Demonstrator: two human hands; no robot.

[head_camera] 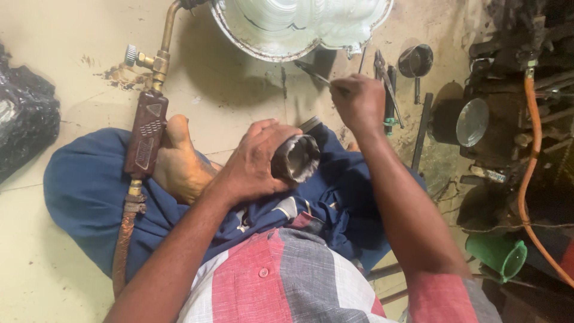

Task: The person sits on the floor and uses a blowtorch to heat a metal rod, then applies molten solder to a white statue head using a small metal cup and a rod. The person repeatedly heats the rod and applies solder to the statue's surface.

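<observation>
The left hand [254,158] is wrapping closed around a short metal cylinder [297,157], holding it over the lap with its open, pale-rimmed end facing right. The right hand [359,103] is closing in a fist around a thin metal tool [315,74], whose tip is pointing far and left toward the large white basin [299,27] at the far edge. A gas torch [146,134] with a brown handle and brass valve is lying on the floor to the left, just beside a bare foot [179,161] that is resting on blue cloth [84,185]. Pliers [385,78] are lying on the floor just right of the right hand. A green cup [499,254] is lying near right, beside an orange hose [529,161].
</observation>
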